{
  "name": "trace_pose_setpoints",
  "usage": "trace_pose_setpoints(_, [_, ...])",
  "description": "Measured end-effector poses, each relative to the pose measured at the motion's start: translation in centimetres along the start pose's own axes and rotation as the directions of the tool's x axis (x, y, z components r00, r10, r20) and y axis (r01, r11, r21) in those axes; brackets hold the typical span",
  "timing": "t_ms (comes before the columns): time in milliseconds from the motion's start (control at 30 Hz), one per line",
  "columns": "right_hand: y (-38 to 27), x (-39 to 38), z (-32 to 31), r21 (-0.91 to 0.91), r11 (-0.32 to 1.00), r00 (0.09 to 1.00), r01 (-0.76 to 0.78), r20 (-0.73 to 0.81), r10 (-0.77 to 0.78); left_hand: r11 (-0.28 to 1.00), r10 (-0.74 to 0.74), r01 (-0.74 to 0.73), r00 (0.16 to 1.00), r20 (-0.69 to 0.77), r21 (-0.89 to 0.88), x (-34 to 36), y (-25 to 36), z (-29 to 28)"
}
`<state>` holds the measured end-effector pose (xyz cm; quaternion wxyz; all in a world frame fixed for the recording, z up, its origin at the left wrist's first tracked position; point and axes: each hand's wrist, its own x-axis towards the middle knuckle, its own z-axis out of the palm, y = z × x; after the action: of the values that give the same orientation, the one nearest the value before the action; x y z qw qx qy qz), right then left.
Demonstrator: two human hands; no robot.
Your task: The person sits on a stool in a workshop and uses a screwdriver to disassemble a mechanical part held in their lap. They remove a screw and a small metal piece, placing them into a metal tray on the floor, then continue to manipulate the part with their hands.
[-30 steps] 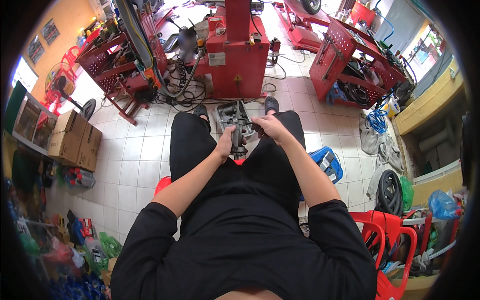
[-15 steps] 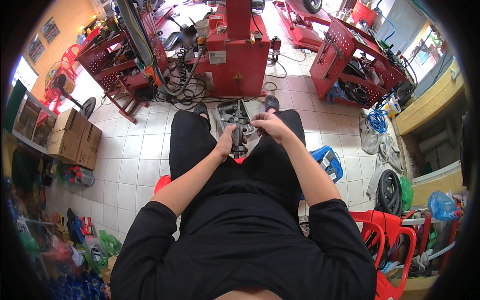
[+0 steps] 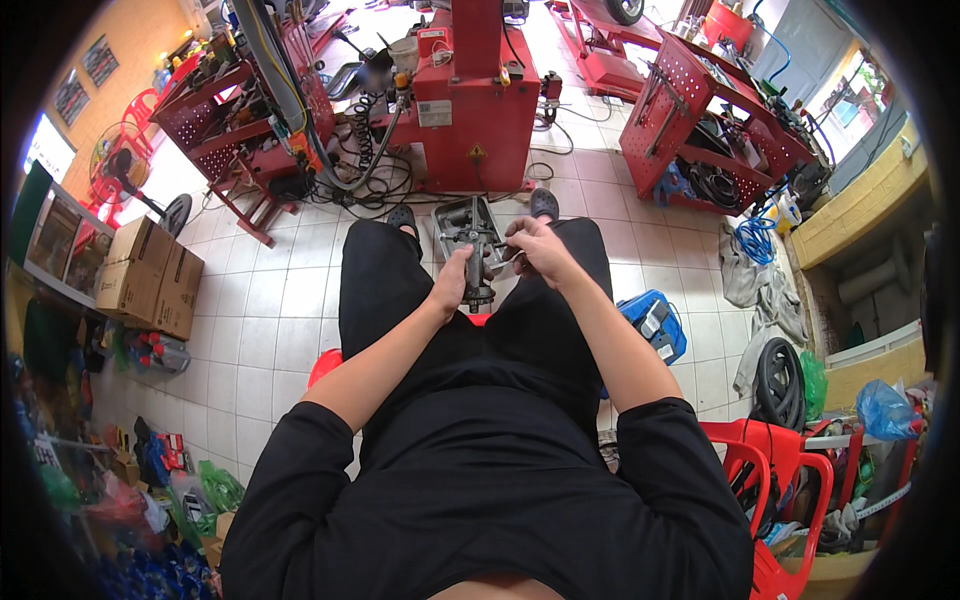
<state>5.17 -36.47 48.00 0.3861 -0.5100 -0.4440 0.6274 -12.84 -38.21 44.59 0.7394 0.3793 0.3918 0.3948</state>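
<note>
I sit with my legs apart, a dark metal cylindrical assembly [image 3: 477, 277] held upright between my knees in my left hand [image 3: 454, 273], its thumb along the near side. My right hand [image 3: 536, 252] pinches a small, thin metal piece [image 3: 504, 245] at the upper right side of the assembly; whether it is a tool or a part is too small to tell. Beyond the assembly, on the floor between my feet, lies a grey metal tray [image 3: 449, 211] with metal parts in it, partly hidden by my hands.
Ahead stands a red machine [image 3: 470, 120] with hoses and cables around it. Red tool carts [image 3: 680, 120] stand on both sides. A blue case [image 3: 650, 322] lies right of my leg, cardboard boxes [image 3: 150, 275] left. A red chair [image 3: 790, 480] is behind right, tyre tubes [image 3: 780, 385] nearby.
My right hand's fingers have shifted slightly at the side of the assembly. My left hand keeps its hold, and the assembly has barely moved.
</note>
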Motion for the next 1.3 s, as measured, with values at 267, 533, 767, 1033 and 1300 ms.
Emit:
trace_pose_setpoints(267, [2.5, 0.3, 2.2, 0.109, 0.991, 0.995, 0.072, -0.073, -0.064, 0.946, 0.283, -0.267, 0.957, -0.063, 0.186, 0.2, -0.1, 0.6])
trace_pose_setpoints(533, [3.2, 0.0, 2.7, 0.203, 0.97, 0.99, 0.134, 0.013, -0.139, 0.949, 0.312, -0.311, 0.95, -0.009, 0.057, 0.4, -0.7, 0.3])
trace_pose_setpoints(767, [1.0, -2.0, 4.6, 0.178, 0.959, 0.974, 0.222, 0.003, -0.226, 0.923, 0.353, -0.36, 0.933, 0.07, 0.137, 0.5, -0.6, -0.1])
trace_pose_setpoints(1033, [1.5, -1.0, 3.2, 0.153, 0.984, 0.996, 0.089, -0.004, -0.089, 0.771, 0.488, -0.433, 0.873, 0.004, 0.466, -0.5, 2.1, 0.1])
trace_pose_setpoints(1300, [1.3, -0.8, 3.1, 0.275, 0.962, 1.0, 0.006, 0.018, -0.011, 0.614, 0.625, -0.519, 0.78, 0.035, 0.595, -0.3, 2.6, -0.6])
